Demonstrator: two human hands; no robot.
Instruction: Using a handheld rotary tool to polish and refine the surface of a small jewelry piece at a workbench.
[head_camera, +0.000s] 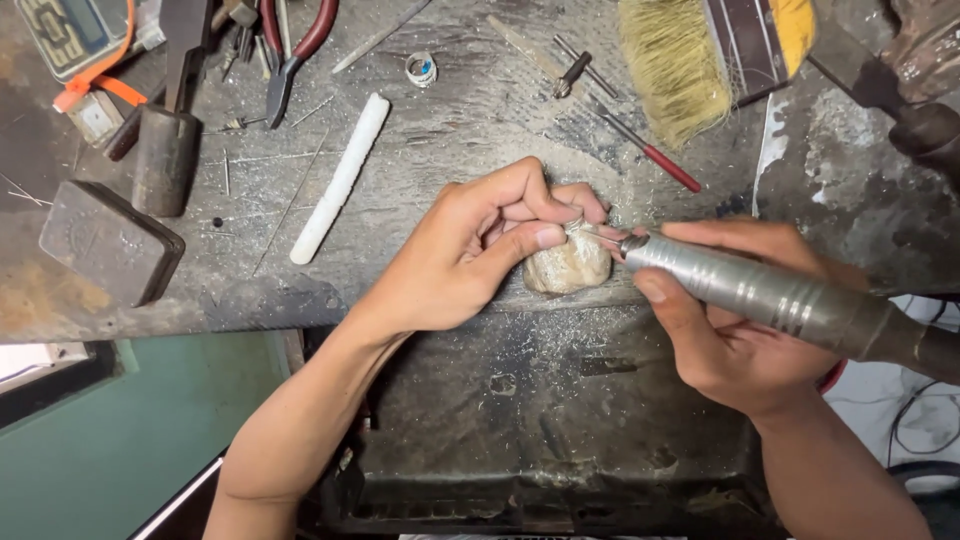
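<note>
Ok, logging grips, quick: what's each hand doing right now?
Left hand: closed, pinching a small metal piece over the pale block.
Right hand: closed around the rotary handpiece.

Dusty workbench (460, 130) — pliers (290, 50), brush (690, 55) (bristly)

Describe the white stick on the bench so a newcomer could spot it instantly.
Start at the dusty grey workbench and look just beyond the left hand. The white stick lies there on a slant, between the dark hammer head and the hand. It is the only long, chalk-white, notched rod among dark metal tools.
</note>
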